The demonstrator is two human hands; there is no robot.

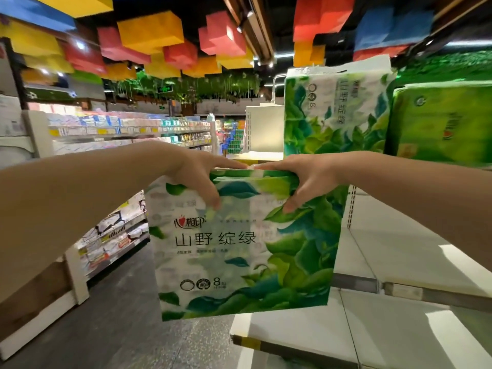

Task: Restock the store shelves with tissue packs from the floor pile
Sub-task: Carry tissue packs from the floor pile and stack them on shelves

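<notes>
Standing white along the right, the shelves [399, 251] are carrying two green packs [335, 113] up top, while a third pack [239, 249] is hanging in the aisle beside them, its top edge being gripped by both hands, left [197, 174] and right [306, 179].

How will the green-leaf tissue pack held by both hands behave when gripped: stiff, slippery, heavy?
The tissue pack is probably soft: its top edge buckles where the left hand and right hand pinch it. Its glossy film wrap looks somewhat slippery. It is likely light for its bulk, since it hangs from fingertip grips alone.
</notes>
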